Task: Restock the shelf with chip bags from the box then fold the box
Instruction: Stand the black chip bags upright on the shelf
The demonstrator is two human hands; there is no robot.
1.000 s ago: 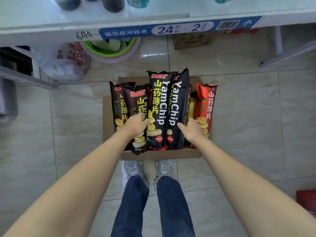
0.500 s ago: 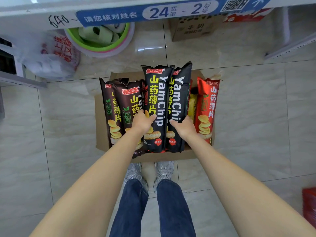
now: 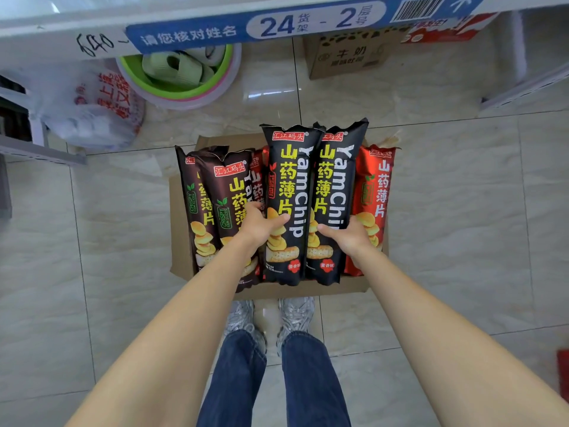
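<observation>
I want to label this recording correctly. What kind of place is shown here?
Probably a shop or its stockroom. A shelf edge carries a blue label with a number and barcode, an open cardboard box of chip bags sits on the tiled floor, and another carton stands under the shelf.

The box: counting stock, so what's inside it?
The box holds upright chip bags: two brown, two black gripped by both hands, and red. Anything beneath or behind them is covered.
</observation>
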